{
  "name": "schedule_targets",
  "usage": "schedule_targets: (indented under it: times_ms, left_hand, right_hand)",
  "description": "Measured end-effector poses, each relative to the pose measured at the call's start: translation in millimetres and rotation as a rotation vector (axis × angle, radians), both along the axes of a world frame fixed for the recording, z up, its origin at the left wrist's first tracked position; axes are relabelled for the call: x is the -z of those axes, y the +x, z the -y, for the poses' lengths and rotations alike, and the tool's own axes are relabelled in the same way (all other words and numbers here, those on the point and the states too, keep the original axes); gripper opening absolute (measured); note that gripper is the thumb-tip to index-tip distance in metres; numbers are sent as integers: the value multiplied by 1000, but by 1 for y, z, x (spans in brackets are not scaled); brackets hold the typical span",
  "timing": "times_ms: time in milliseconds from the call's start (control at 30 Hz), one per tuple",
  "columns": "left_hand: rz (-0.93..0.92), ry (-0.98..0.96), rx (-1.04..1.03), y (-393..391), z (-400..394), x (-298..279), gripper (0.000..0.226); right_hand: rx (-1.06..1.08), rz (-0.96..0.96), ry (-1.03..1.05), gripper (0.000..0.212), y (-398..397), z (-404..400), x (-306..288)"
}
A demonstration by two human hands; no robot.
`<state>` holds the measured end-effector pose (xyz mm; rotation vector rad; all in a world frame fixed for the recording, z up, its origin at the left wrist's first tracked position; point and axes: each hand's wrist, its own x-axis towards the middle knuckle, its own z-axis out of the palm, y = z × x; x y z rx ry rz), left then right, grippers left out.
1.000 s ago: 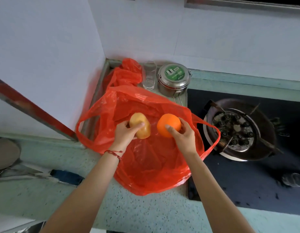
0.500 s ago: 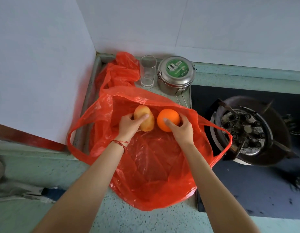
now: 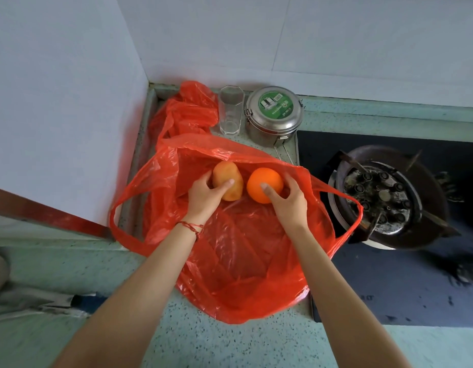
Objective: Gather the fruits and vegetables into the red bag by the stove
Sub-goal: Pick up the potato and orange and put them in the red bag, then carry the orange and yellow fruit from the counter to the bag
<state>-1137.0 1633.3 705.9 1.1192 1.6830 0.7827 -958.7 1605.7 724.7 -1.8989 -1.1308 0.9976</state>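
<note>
1. Red bag (image 3: 238,266) lies spread open on the speckled counter (image 3: 230,346), just left of the gas stove (image 3: 384,200).
2. Left hand (image 3: 204,195) grasps a potato (image 3: 228,180), thumb across its front, inside the bag's mouth.
3. Right hand (image 3: 289,199) grasps an orange (image 3: 264,184), beside the potato, also within the bag's mouth.
4. Whether either item rests on the plastic cannot be told.
5. Behind the bag stand a clear glass (image 3: 230,110) and a steel lidded container (image 3: 273,115), close together.
</note>
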Motion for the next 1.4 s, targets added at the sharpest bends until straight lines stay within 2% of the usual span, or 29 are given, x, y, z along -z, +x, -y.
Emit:
schedule_targets:
  times_ms: [100, 333, 400, 500, 600, 700, 967, 1100, 1400]
  left_hand:
    - [23, -13, -26, -3, 10, -12, 89]
    - [-57, 101, 41, -5, 42, -32, 53]
    - [-138, 195, 117, -5, 53, -35, 49]
    - [-256, 320, 248, -2, 68, -37, 46]
    - [-361, 402, 400, 2, 81, -36, 47]
    - [-433, 465, 523, 12, 96, -37, 48]
    - [-597, 610, 767, 49, 140, -51, 52]
    - [-661, 659, 878, 77, 167, -59, 61]
    - [-711, 767, 1119, 157, 248, -72, 64]
  right_hand:
    - [21, 9, 12, 73, 1, 10, -3]
    - [43, 50, 89, 68, -1, 49, -16]
    - [10, 114, 120, 65, 0, 64, -20]
    - [-72, 312, 164, 60, 3, 90, -25]
    - [-86, 508, 168, 57, 9, 115, -28]
    - [-60, 617, 135, 57, 20, 138, -28]
    - [89, 731, 63, 57, 58, 215, -35]
    - [180, 798, 57, 56, 80, 259, -43]
    - [426, 863, 16, 57, 130, 383, -63]
